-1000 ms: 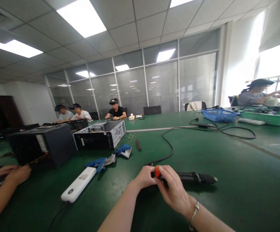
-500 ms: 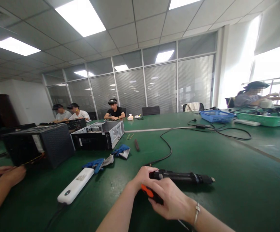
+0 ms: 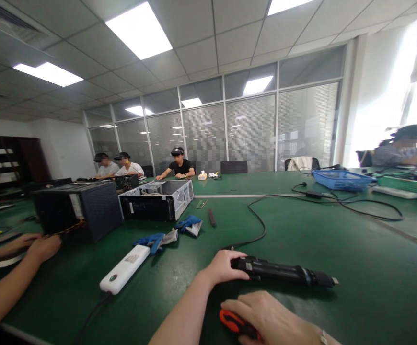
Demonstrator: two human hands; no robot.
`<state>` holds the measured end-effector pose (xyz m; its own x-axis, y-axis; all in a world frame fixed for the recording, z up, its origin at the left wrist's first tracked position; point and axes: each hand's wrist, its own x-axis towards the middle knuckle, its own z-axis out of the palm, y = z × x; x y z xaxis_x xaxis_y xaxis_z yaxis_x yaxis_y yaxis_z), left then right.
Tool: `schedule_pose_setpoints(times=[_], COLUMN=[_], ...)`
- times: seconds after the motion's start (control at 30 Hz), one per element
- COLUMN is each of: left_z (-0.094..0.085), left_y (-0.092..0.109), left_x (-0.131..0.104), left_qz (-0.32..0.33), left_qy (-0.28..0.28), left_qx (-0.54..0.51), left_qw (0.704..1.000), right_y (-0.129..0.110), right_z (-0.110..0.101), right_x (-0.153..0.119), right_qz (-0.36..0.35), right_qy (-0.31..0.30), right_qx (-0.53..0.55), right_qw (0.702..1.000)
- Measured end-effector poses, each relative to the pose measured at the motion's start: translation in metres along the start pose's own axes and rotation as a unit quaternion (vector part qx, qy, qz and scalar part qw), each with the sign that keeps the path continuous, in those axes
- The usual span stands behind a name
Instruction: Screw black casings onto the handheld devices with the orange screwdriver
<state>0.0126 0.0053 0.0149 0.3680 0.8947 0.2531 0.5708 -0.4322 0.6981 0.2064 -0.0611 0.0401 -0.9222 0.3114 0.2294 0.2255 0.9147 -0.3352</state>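
My left hand [image 3: 225, 267] is wrapped round the rear end of a black electric screwdriver [image 3: 283, 271]. The screwdriver lies along the green table [image 3: 179, 297], its metal tip pointing right, and a black cord [image 3: 260, 223] runs off behind it. Closer to me, my right hand [image 3: 271, 314] is closed on an orange-and-black handled tool [image 3: 232, 322]. My fingers and palm cover most of that tool, so its exact kind cannot be made out. A gap of table separates it from the screwdriver.
To the left are a white power strip [image 3: 125, 269], blue-and-grey gloves [image 3: 154, 242], a dark computer case [image 3: 100, 211] and an open case [image 3: 151, 206]. A co-worker's hands [image 3: 43, 247] work there. A dark strip [image 3: 212, 218] and a blue basket [image 3: 341, 179] lie farther back.
My right hand has drawn back toward me with the orange-and-black tool, away from my left hand and the screwdriver. The view has swung slightly left.
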Motion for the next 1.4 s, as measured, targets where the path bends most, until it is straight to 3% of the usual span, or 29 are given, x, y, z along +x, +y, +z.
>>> schedule_pose_setpoints(times=[0.13,0.27,0.33,0.47,0.6,0.73,0.93,1.07,1.2,1.4], left_z=[0.001,0.001,0.000,-0.001,0.000,0.002,0.004,0.003,0.000,-0.006], left_y=[-0.002,-0.001,0.002,0.008,0.010,0.010,0.009,0.002,-0.006,-0.017], left_x=[0.000,-0.002,-0.003,-0.004,-0.003,-0.003,-0.003,-0.001,0.003,0.005], left_qz=[-0.014,-0.020,-0.014,-0.011,-0.009,-0.004,0.015,0.023,-0.015,-0.076], left_qy=[-0.002,-0.003,-0.005,-0.001,0.019,0.032,0.076,0.138,0.199,0.207], left_qx=[0.000,-0.004,-0.009,-0.011,0.022,0.062,0.093,0.093,0.087,0.051], left_qw=[1.000,1.000,1.000,1.000,1.000,0.998,0.993,0.986,0.976,0.974], right_y=[0.018,0.069,0.097,0.135,0.141,0.134,0.132,0.140,0.155,0.189], right_z=[-0.008,-0.023,-0.031,-0.040,-0.041,-0.042,-0.046,-0.049,-0.049,-0.045], right_x=[-0.022,-0.051,-0.068,-0.091,-0.092,-0.088,-0.090,-0.094,-0.101,-0.118], right_qz=[0.035,0.092,0.134,0.216,0.241,0.226,0.230,0.251,0.289,0.347], right_qy=[0.043,0.186,0.223,0.201,0.135,0.118,0.133,0.142,0.164,0.202], right_qx=[0.005,-0.032,-0.055,-0.041,0.009,-0.013,-0.030,-0.028,-0.054,-0.120], right_qw=[0.998,0.978,0.964,0.955,0.961,0.967,0.964,0.957,0.942,0.908])
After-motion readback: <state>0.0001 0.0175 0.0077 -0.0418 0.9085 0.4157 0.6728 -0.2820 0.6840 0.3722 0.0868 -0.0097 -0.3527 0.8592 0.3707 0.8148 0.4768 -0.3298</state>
